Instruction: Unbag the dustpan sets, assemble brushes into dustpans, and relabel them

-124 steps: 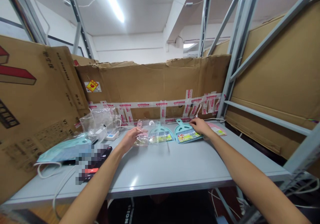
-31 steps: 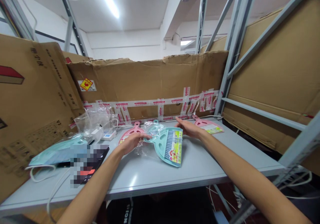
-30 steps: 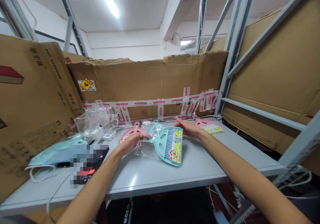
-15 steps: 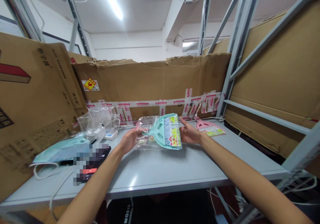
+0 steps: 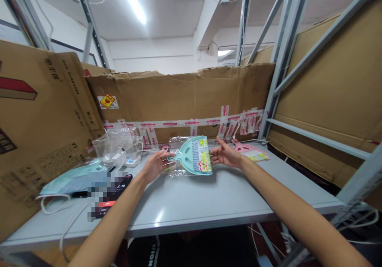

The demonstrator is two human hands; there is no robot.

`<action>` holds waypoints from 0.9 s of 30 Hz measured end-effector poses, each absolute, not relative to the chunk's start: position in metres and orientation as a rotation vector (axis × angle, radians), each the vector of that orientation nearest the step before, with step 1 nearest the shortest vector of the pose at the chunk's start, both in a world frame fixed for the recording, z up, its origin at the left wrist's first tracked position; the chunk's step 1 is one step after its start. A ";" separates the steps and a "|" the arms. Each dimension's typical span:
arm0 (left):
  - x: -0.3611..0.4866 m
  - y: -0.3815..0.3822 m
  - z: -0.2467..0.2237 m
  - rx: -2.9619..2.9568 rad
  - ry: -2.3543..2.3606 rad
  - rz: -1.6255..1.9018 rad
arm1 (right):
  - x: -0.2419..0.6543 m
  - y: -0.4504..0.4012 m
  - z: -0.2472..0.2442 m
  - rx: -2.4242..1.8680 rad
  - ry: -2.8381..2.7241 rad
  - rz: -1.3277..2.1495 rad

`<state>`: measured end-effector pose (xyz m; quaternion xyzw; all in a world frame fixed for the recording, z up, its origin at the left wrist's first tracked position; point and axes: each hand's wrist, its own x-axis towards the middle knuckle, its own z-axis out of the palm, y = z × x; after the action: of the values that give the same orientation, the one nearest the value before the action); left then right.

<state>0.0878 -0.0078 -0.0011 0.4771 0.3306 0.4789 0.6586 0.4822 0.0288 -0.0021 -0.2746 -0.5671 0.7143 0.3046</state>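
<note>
A mint-green dustpan [image 5: 187,158] with a small blue-bristled brush and a printed card on it is between my hands, over the middle of the table. My left hand [image 5: 155,166] has its thumb and fingers at the end of the handle. My right hand [image 5: 226,154] is open, fingers apart, with its fingertips at the pan's front edge. Behind and below the dustpan lies clear plastic wrapping [image 5: 176,143]. A pink handle loop [image 5: 165,149] pokes out beside my left fingers; most of what it belongs to is hidden.
A pink dustpan and brush [image 5: 250,152] lies to the right, behind my right hand. On the left are clear plastic bags [image 5: 115,141], a mint-green packet [image 5: 74,177], a white power strip [image 5: 132,161] and a dark phone [image 5: 119,189]. Cardboard [image 5: 179,96] walls the back.
The mint-green dustpan has shifted slightly left. My right hand's fingers have spread more and moved a little left with the pan's edge. My left fingers look looser at the handle.
</note>
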 end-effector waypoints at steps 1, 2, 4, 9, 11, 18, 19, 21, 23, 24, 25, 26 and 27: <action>0.087 -0.008 0.000 1.067 0.757 1.093 | 0.483 0.030 -0.002 -0.732 -1.481 1.890; 0.087 -0.009 0.001 1.057 0.764 1.102 | 0.484 0.031 -0.002 -0.737 -1.464 1.886; 0.086 -0.009 0.002 1.045 0.775 1.118 | 0.486 0.033 -0.002 -0.743 -1.449 1.867; 0.083 -0.008 0.002 1.037 0.783 1.160 | 0.490 0.036 -0.001 -0.764 -1.459 1.793; 0.082 -0.006 0.001 1.037 0.785 1.160 | 0.489 0.036 -0.002 -0.771 -1.469 1.754; 0.083 -0.005 0.000 1.013 0.787 1.144 | 0.486 0.032 -0.006 -0.696 -1.536 1.660; 0.084 -0.005 0.001 1.007 0.790 1.138 | 0.485 0.032 -0.006 -0.691 -1.530 1.661; 0.085 -0.007 0.002 0.996 0.790 1.120 | 0.483 0.032 -0.007 -0.680 -1.503 1.668; 0.087 -0.008 0.002 0.983 0.780 1.109 | 0.480 0.033 -0.009 -0.670 -1.460 1.664; 0.088 -0.009 0.003 0.978 0.775 1.108 | 0.478 0.034 -0.011 -0.666 -1.434 1.657; 0.090 -0.009 0.003 0.975 0.773 1.107 | 0.475 0.035 -0.014 -0.665 -1.408 1.649; 0.091 -0.010 0.002 0.973 0.774 1.106 | 0.472 0.036 -0.016 -0.666 -1.384 1.640; 0.092 -0.010 0.002 0.971 0.778 1.105 | 0.469 0.036 -0.018 -0.672 -1.366 1.632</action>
<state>0.0925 -0.0102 0.0018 0.4313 0.3455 0.4911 0.6733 0.4688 0.0363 -0.0180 -0.2706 -0.5499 0.6570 0.4391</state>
